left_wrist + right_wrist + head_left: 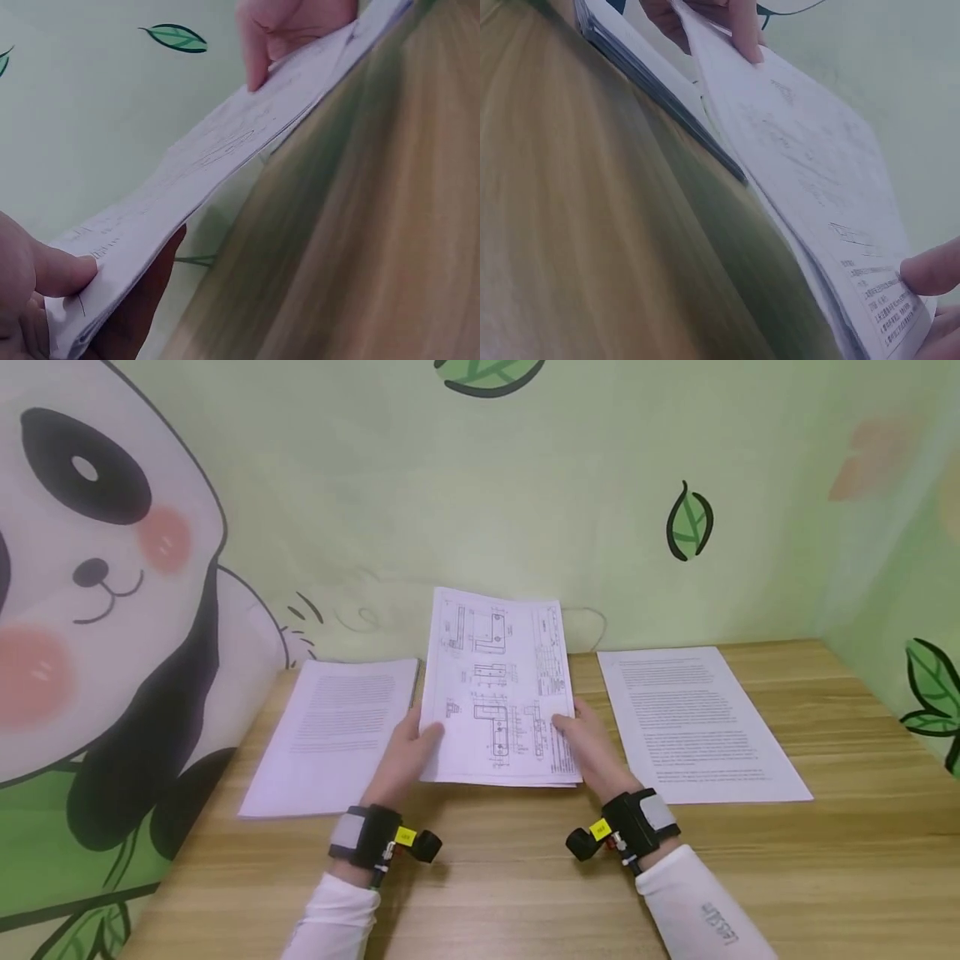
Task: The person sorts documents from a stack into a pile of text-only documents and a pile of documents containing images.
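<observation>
Between both hands is a stack of paper sheets (498, 693), its top sheet printed with technical drawings. My left hand (408, 752) grips its left edge, thumb on top and fingers underneath. On the opposite edge my right hand (592, 747) holds it the same way, the thumb lying over the printed face. In the left wrist view the sheets (217, 150) are raised off the table and tilted. Layered edges of the sheets (802, 247) show in the right wrist view, slightly uneven along the near side.
A thick pile of text pages (337, 727) lies on the wooden table (495, 877) to the left. To the right is a printed text sheet (697, 727), flat near the back edge. Behind the table stands a pale green wall (525, 510) with panda and leaf pictures.
</observation>
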`<action>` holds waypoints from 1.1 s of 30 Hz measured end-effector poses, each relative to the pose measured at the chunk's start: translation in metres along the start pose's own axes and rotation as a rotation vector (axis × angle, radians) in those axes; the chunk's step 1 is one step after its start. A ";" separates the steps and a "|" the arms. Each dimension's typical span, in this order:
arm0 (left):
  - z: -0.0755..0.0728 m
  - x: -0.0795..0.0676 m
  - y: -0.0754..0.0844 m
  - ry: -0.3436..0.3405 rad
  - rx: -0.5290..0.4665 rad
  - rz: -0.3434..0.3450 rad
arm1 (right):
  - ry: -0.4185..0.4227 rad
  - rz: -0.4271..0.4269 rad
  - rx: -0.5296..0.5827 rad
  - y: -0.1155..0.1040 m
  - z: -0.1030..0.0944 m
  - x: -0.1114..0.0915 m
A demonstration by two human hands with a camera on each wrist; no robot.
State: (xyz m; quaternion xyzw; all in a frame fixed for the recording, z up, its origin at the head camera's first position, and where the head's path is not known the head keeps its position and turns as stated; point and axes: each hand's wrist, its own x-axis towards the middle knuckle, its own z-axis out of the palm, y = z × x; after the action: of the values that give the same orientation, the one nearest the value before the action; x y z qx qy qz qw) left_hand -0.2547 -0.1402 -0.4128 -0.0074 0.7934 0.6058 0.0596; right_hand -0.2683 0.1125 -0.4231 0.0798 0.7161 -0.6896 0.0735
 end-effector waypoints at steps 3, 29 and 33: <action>0.006 0.002 -0.002 -0.050 0.008 -0.012 | 0.011 0.011 -0.031 0.000 -0.005 0.001; 0.013 0.010 -0.026 -0.007 0.300 -0.008 | 0.065 0.055 -0.385 0.015 -0.012 0.009; 0.011 0.011 -0.027 -0.019 0.320 -0.012 | 0.062 0.008 -0.485 0.013 -0.011 0.008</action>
State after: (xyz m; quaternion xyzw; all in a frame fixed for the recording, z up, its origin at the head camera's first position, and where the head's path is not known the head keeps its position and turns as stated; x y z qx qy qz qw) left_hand -0.2622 -0.1360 -0.4432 0.0033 0.8792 0.4712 0.0711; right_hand -0.2737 0.1239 -0.4372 0.0839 0.8621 -0.4946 0.0715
